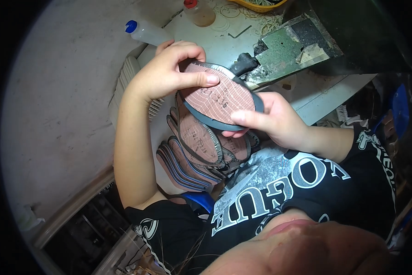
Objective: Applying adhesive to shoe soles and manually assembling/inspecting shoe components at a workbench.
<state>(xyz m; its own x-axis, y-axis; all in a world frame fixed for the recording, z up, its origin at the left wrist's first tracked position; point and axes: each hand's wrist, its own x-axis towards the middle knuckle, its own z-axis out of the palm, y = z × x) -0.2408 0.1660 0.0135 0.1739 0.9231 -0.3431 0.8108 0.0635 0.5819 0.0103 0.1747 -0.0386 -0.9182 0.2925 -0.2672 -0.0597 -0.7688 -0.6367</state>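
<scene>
A shoe insole [215, 98] with a pinkish-brown face, white line pattern, handwritten marks and a dark rim is held between my two hands. My left hand [171, 68] grips its far left end, thumb pressed on the face and fingers behind the edge. At the near right end, my right hand [284, 119] pinches the insole, thumb on top and fingers underneath. The far edge lies close to the black knob-like arm [244, 64] of a green machine; whether they touch I cannot tell. Below my hands are more pinkish-brown insoles [199, 140], loosely overlapping.
The worn green machine [281, 57] stands beyond my hands on a pale worktable [323, 94]. A bottle with a blue cap [146, 33], a red-capped bottle [200, 13], a hex key [240, 32] and loose rubber bands [236, 11] lie further back. Stacked insoles [181, 167] sit near my left elbow.
</scene>
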